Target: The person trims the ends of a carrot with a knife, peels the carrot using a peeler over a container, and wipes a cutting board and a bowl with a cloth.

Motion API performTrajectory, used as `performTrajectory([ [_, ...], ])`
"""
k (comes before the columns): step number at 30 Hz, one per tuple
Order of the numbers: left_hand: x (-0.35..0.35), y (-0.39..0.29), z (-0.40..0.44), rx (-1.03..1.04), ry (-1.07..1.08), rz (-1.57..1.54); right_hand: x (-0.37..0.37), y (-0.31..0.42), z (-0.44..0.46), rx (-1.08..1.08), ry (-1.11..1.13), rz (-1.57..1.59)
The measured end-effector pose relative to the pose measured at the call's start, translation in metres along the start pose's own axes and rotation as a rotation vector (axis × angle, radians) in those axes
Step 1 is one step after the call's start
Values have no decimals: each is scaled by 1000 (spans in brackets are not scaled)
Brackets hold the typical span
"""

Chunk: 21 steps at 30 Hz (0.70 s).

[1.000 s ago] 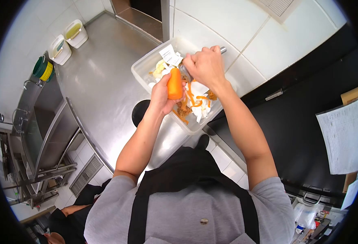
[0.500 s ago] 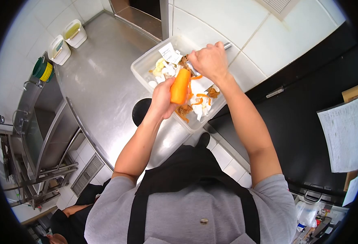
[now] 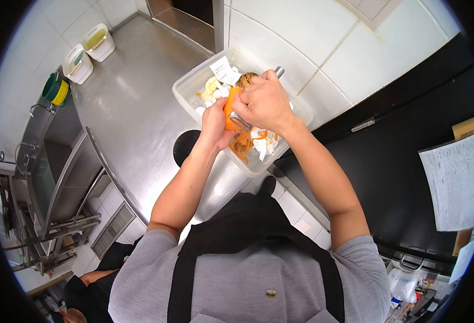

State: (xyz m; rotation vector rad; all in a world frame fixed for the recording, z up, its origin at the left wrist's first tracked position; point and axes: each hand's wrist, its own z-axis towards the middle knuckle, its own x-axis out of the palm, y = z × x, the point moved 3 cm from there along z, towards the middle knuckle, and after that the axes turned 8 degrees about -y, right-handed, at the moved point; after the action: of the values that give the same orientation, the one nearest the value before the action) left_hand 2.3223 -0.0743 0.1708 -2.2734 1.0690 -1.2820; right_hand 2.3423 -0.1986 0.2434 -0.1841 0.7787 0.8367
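A thick orange carrot (image 3: 231, 100) is held in my left hand (image 3: 214, 125), with the fingers wrapped around its lower side. My right hand (image 3: 267, 103) grips a metal peeler (image 3: 241, 123), whose head lies against the carrot near its lower end. The end of the peeler's handle sticks out above my right knuckles. Both hands are over a translucent plastic bin (image 3: 184, 96). Inside it are orange peelings (image 3: 241, 145), crumpled white paper (image 3: 264, 146), a printed slip (image 3: 224, 70) and brownish scraps.
The bin stands on a steel counter (image 3: 134, 91) against a tiled wall. A round black object (image 3: 186, 147) is beside it. Two white tubs (image 3: 78, 65) and a green container (image 3: 56, 90) stand far left near the sinks. Another person (image 3: 94, 277) is at lower left.
My right hand has moved down and left, bringing the peeler from the carrot's upper end to its lower part. My left hand stays nearly in place, holding the carrot.
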Motion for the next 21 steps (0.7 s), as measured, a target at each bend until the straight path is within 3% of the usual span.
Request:
performTrajectory([
  [5,-2,3,-5,-28,100,40,4,-20,8,16,53,-72],
  [7,-9,5,-4,-61,149,50,8,-42,13,-6,24,-261],
  [8,-11,5,-3,-61,263,47,9,-51,14,0,21,-263],
  [10,-7,4,-6,-60,380,46,3,-60,19,23,-137,-432],
  [13,-4,3,-7,-6,228,50,1,-53,17,146,-157,-428],
  [21,-1,-1,7,27,32,-70,7,-6,2,55,10,-43],
])
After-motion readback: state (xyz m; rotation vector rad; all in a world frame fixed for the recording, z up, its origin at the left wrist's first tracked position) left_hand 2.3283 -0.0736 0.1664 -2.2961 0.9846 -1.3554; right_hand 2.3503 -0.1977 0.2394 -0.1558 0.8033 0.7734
